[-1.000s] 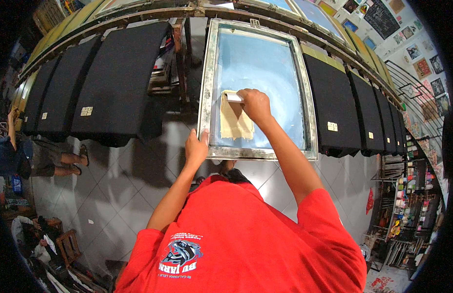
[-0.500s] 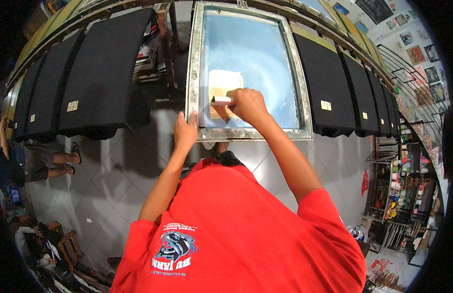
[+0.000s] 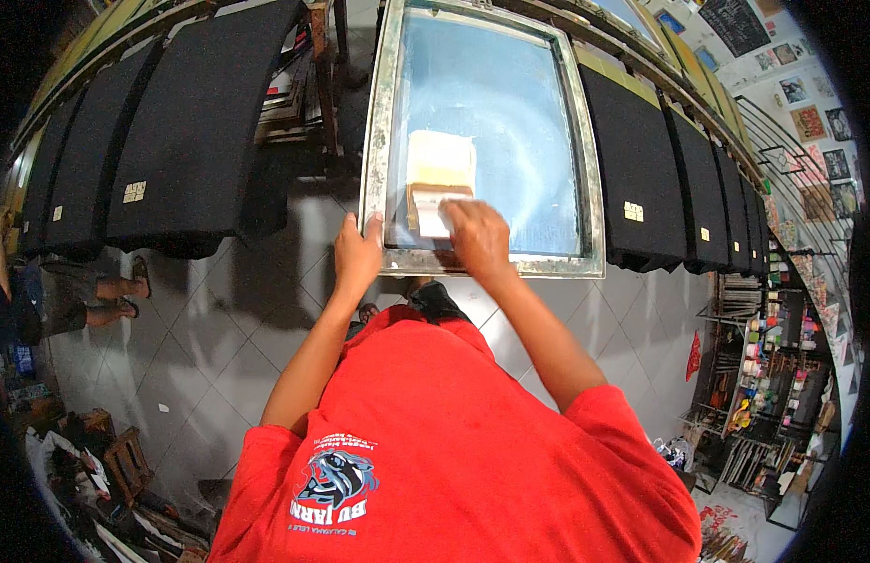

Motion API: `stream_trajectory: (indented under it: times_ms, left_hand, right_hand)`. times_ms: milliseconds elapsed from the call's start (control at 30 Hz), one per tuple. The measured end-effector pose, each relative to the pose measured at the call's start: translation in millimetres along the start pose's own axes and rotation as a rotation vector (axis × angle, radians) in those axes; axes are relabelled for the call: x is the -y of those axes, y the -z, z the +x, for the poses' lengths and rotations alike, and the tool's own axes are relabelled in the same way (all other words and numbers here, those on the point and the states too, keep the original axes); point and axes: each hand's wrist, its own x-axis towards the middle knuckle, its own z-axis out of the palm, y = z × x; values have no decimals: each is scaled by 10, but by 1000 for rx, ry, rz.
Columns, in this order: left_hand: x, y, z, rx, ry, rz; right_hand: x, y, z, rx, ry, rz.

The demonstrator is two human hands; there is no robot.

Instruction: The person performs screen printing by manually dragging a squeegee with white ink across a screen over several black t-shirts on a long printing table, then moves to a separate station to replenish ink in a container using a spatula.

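Note:
A screen-printing frame point(image 3: 594, 202) with blue mesh stands before me, its near edge toward my body. My left hand point(image 3: 359, 249) grips the near left corner of this frame, thumb resting on the rim. Over the mesh, my right hand point(image 3: 480, 239) is closed on a small pale squeegee point(image 3: 435, 221), partly covered by the fingers. The squeegee is at the near end of a light rectangular patch point(image 3: 441, 155) in the mesh, through which a cream and brown colour shows. Slight motion blur softens the right fingers.
Black fabric panels hang over boards to the left point(image 3: 205, 122) and right point(image 3: 627, 159) of the frame. Another person's legs point(image 3: 116, 298) show at far left. Shelves with colourful containers point(image 3: 763, 347) stand at right. A wooden crate point(image 3: 130, 464) lies lower left on the tiled floor.
My right hand has drawn the squeegee a little toward me, and the tool now shows a broader pale face. The left hand keeps its grip on the frame. The whole view has shifted slightly.

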Motion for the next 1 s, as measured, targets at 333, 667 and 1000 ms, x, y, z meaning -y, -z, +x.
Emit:
stream_trajectory:
  times_ms: [333,667,1000]
  left_hand:
    - [37,-71,89,-36,-42,-13]
    - [54,-62,18,-25,13,0]
    - [-117,64,13,34,24,3]
  right_hand:
    - [-327,435,1013,278,-79,-71]
    - [137,191,-191,29,10,32]
    - [-540,139,1352,249,34,-72]
